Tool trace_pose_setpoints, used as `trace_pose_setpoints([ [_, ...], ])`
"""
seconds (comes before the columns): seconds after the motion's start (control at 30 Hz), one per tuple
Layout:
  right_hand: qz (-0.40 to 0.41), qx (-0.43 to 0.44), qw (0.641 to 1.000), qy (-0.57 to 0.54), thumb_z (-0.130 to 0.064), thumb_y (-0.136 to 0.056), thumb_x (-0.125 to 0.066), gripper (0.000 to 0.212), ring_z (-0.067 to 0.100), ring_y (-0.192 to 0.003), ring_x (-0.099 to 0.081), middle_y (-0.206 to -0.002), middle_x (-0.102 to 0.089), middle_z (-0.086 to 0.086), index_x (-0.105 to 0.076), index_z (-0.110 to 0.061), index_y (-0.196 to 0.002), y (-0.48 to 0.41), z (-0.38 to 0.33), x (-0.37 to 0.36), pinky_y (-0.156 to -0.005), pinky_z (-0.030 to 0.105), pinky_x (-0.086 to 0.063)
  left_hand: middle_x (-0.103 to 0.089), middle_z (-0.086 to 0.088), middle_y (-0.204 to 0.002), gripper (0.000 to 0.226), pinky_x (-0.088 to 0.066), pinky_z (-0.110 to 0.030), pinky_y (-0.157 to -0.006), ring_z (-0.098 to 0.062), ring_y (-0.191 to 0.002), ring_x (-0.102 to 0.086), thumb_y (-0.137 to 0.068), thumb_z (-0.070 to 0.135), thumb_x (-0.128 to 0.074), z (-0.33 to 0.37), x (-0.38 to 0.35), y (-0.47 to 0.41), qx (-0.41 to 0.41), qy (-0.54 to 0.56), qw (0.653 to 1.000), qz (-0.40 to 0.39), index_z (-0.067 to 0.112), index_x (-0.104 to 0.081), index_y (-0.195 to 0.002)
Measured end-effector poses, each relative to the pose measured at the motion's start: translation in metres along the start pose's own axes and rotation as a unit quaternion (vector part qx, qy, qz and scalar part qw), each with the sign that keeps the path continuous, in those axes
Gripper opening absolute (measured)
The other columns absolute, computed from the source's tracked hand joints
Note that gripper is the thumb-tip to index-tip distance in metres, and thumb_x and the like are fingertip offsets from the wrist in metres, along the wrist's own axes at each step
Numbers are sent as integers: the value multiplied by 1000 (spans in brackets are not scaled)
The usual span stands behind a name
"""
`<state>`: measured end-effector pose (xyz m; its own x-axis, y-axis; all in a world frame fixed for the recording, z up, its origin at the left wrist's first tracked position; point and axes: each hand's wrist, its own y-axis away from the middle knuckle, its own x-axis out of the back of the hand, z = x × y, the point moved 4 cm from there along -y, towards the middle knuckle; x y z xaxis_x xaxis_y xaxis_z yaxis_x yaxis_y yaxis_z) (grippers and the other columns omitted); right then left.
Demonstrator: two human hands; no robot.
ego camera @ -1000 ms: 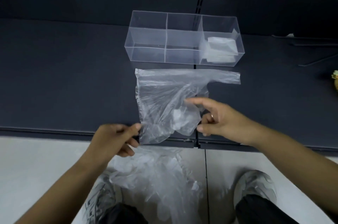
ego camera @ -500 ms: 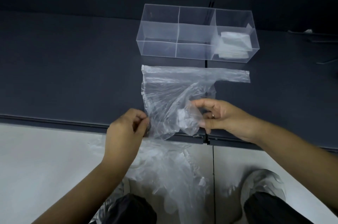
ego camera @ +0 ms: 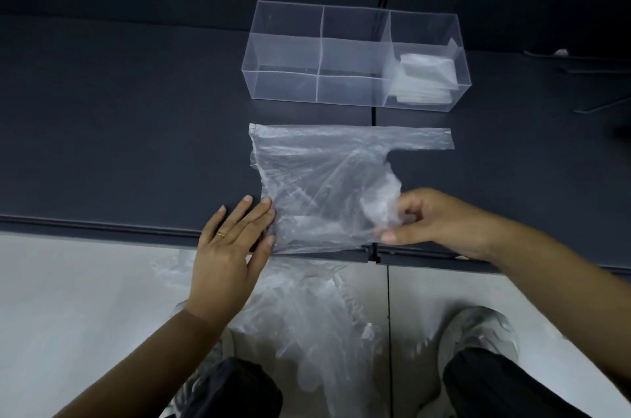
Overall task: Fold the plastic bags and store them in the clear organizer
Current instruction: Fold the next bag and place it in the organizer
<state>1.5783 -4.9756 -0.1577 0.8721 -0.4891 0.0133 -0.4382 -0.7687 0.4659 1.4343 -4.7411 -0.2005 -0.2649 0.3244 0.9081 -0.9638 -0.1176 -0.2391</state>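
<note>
Head view: organizer (ego camera: 317,52) holds seemingly folded bags (ego camera: 425,78) rightmost; left hand (ego camera: 232,247) flat, right hand (ego camera: 433,223) pinching plastic bag (ego camera: 317,185)

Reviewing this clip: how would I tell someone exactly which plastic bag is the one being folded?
On the dark table, find the clear organizer. The bag lies flat just in front of it, between the left hand and right hand. Unlike the crumpled pile below the table edge, it is spread out, one handle pointing right.

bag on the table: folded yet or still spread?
Mostly spread. The bag lies flat, one handle strip out to the right. Left hand presses its left edge; right hand pinches the crumpled right side.
</note>
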Motion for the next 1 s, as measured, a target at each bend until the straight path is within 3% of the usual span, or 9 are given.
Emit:
trace_pose_setpoints([
  [0.17, 119, -7, 993, -24, -20, -65, -75, 34, 7, -69, -53, -72, -56, -2, -56, 6, -77, 53, 28, 52, -66, 14, -45, -51, 5, -139, 42, -28, -41, -114, -13, -135, -41, -97, 33, -41, -1, -1, 0, 10, 0, 1000, -5, 14, -59, -130],
  [0.23, 121, -7, 992, -37, -14, -70, -71, 20, 5, -65, -50, -69, -53, -4, -54, -5, -74, 69, 36, 62, -63, 14, -44, -51, 3, -139, 43, -28, -41, -114, -14, -135, -41, -97, 34, -40, 1, 0, 0, 11, 2, 1000, -4, 13, -59, -130],
  [0.33, 128, -10, 990, -54, -7, -72, -69, 17, 6, -69, -53, -76, -58, -3, -56, -6, -82, 82, 44, 70, -66, 15, -46, -52, 0, -138, 46, -27, -41, -114, -16, -134, -43, -97, 35, -38, 2, 1, 0, 14, 4, 1000, -6, 10, -59, -129],
  [0.63, 123, -40, 991, 15, -18, -73, -72, 15, 7, -84, -64, -86, -71, -4, -72, -10, -86, 88, 43, 69, -77, 14, -47, -52, -2, -139, 50, -19, -33, -117, -13, -135, -39, -96, 38, -37, 1, 0, -1, 19, 2, 1000, -18, 9, -58, -130],
  [0.73, 197, -18, 980, 23, -22, -71, -75, 14, 8, -72, -61, -74, -68, -1, -69, -10, -74, 85, 41, 64, -70, 14, -46, -52, -1, -139, 49, -17, -31, -117, -11, -136, -38, -96, 38, -37, -1, -2, 0, 16, 3, 1000, -12, 10, -58, -130],
  [0.83, 382, -15, 922, 58, -14, -75, -79, 23, 9, -60, -55, -64, -65, 7, -59, -11, -66, 83, 48, 61, -61, 19, -45, -52, -1, -139, 49, -17, -32, -117, -11, -136, -38, -97, 39, -37, -3, -3, 0, 14, 1, 1000, -10, 10, -58, -130],
  [0.9, 511, -41, 839, 180, -12, -79, -73, 31, 6, -47, -43, -53, -54, -1, -49, -16, -59, 86, 51, 58, -50, 19, -39, -53, -2, -138, 48, -19, -34, -117, -13, -136, -39, -97, 39, -37, -3, -4, 0, 12, -1, 1000, -10, 10, -58, -130],
  [0.97, 558, -23, 768, 312, -22, -85, -63, 39, 9, -40, -33, -46, -39, -4, -38, -17, -55, 86, 45, 49, -44, 24, -33, -53, -2, -138, 49, -21, -36, -116, -13, -136, -39, -97, 39, -37, -2, -3, -1, 12, -1, 1000, -13, 10, -58, -130],
  [1.0, 557, -12, 756, 343, -29, -89, -57, 42, 10, -40, -31, -45, -36, -4, -36, -17, -55, 86, 44, 46, -43, 25, -31, -53, -2, -138, 49, -20, -35, -117, -13, -136, -39, -96, 39, -37, -2, -3, -1, 12, -2, 1000, -15, 10, -58, -130],
])
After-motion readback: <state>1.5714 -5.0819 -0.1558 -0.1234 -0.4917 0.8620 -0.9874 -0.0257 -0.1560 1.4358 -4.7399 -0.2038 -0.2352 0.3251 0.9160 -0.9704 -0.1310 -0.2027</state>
